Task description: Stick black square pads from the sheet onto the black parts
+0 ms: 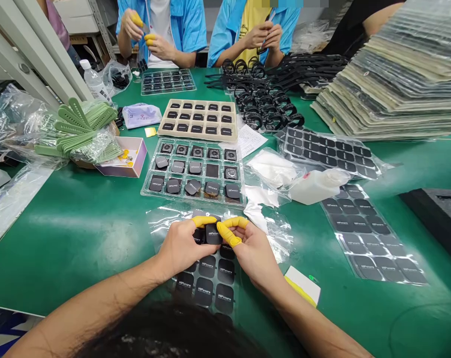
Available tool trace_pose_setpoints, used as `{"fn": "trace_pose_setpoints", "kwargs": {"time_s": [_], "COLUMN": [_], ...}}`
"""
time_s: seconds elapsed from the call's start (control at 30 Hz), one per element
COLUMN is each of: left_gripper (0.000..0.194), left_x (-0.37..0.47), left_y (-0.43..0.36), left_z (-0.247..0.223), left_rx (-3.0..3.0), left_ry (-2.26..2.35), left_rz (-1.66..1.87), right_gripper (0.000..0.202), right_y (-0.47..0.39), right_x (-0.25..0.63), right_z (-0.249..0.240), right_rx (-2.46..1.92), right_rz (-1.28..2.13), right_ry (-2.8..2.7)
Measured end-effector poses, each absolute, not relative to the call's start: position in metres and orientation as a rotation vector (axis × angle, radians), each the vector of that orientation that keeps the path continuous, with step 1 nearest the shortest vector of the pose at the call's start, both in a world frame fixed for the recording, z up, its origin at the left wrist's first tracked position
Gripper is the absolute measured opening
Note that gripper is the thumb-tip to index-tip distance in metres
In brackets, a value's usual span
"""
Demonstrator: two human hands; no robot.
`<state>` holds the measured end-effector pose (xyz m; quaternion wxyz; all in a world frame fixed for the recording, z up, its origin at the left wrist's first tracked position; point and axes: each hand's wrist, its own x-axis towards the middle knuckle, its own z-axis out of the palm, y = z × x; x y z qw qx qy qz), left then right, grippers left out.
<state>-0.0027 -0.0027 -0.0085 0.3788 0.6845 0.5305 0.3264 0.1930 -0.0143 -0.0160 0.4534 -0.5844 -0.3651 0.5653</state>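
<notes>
Between both hands is a small black square piece (pixel 213 233) with a pale "HiFuture" label, held above a sheet of similar black squares (pixel 204 291). My left hand (pixel 181 246), with a yellow finger cover, grips the piece from its left side. On its right edge, my right hand (pixel 250 246) pinches it with yellow-covered thumb and finger. Just beyond the hands sits a clear tray (pixel 193 200) of square watch bodies, some turned at an angle in their compartments. Behind that stands a cream tray (pixel 196 135) with rows of black pieces.
Green straps (pixel 86 129) and a small box (pixel 136 161) lie at left. A white bottle (pixel 317 186), label sheets (pixel 372 233) and a tall stack of trays (pixel 393 84) are at right. Two people in blue work across the table (pixel 99 214).
</notes>
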Motion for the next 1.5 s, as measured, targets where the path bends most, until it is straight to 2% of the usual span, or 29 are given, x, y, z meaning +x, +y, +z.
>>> {"fn": "trace_pose_setpoints", "kwargs": {"time_s": [0.63,0.93,1.03,1.37,1.5], "left_gripper": [0.047,0.058,0.056,0.048,0.050], "left_x": [-0.002,-0.006,-0.007,-0.008,-0.008], "left_y": [0.000,0.003,0.003,0.004,0.003], "left_z": [0.002,-0.001,-0.003,-0.001,-0.002], "left_rx": [1.645,1.675,1.740,1.759,1.804], "left_ry": [1.379,1.329,1.299,1.251,1.264], "left_rz": [0.726,0.679,0.681,0.684,0.658], "right_gripper": [0.071,0.066,0.062,0.063,0.064], "right_y": [-0.012,-0.010,-0.010,-0.010,-0.009], "right_x": [0.203,0.199,0.195,0.197,0.196], "right_z": [-0.016,-0.021,-0.020,-0.017,-0.018], "right_rx": [-1.481,-1.403,-1.453,-1.494,-1.453], "right_rz": [1.328,1.558,1.546,1.489,1.503], "right_ry": [-0.879,-1.052,-1.024,-1.123,-1.156]}}
